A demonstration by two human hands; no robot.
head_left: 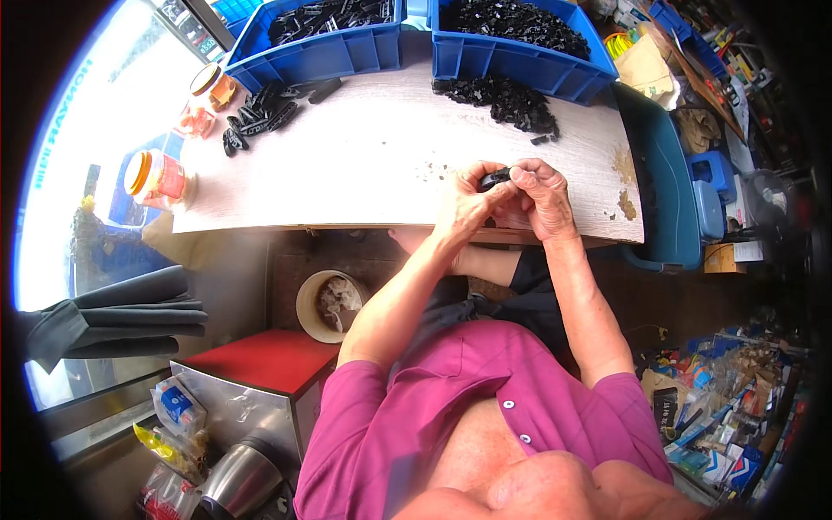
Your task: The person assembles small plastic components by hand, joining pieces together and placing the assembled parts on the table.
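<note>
Over the front edge of the pale wood-grain table (pixel 329 173), my two hands meet. A small black plastic part (pixel 495 178) sits pinched between the thumb and fingers of my left hand (pixel 466 206). My right hand (pixel 548 199) is closed at the part's right end, with thumb and fingertips pressed together there. Fingers cover much of the part, so its full shape is hidden. Beyond my hands lies a heap of small black pieces (pixel 511 106). At the far left is a loose pile of longer black plastic parts (pixel 260 114).
Two blue bins (pixel 325 57) of black parts stand along the table's back. Orange-lidded jars (pixel 156 178) stand at the left edge. A teal tub (pixel 663 182) adjoins the right side. Below are a white bucket (pixel 312 299) and a red-topped cabinet (pixel 260 360).
</note>
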